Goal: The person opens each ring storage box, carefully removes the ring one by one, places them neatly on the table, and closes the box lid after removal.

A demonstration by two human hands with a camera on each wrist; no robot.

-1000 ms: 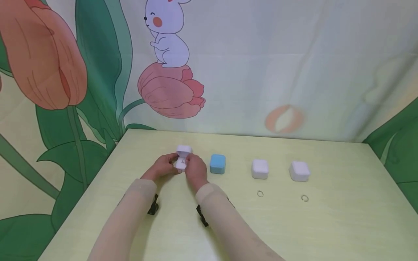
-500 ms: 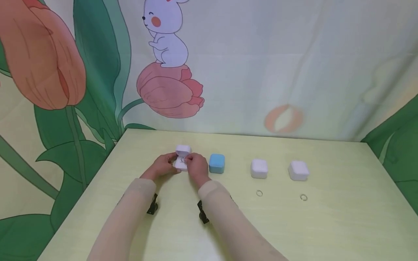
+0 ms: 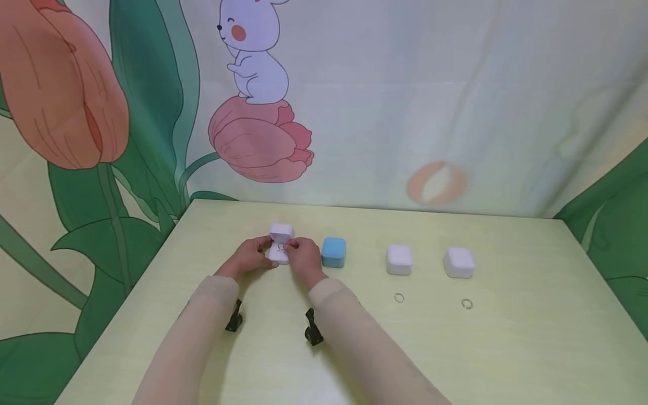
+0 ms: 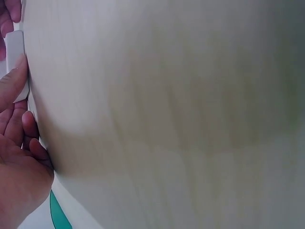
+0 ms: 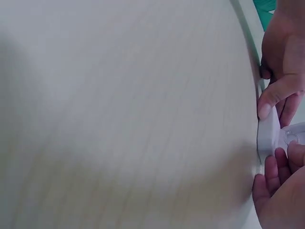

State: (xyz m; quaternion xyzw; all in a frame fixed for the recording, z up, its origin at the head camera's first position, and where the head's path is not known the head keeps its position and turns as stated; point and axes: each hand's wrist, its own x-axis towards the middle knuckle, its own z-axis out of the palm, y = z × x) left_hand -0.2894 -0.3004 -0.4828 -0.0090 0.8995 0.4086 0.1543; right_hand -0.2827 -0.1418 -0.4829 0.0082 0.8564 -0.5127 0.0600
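A small white ring box (image 3: 278, 255) stands with its lid raised on the left part of the table. My left hand (image 3: 248, 257) grips its base from the left, with the thumb on the front wall in the left wrist view. A thin silver-coloured ring (image 5: 290, 138) is at the box's insert, upright against the white inside. From the right, my right hand (image 3: 305, 260) pinches the ring between thumb and forefinger; its other fingers lie by the box's side. Part of the ring is hidden behind the right fingertips.
A closed blue box (image 3: 333, 252) stands just right of the right hand. Farther right are two closed white boxes, the nearer box (image 3: 399, 260) and the farther box (image 3: 459, 262). A ring (image 3: 399, 297) and another ring (image 3: 467, 304) lie before them on the table (image 3: 506, 349).
My right hand has drawn slightly right, showing more of the ring and the box's inside. The left hand keeps its hold on the box. The head view has shifted a little.
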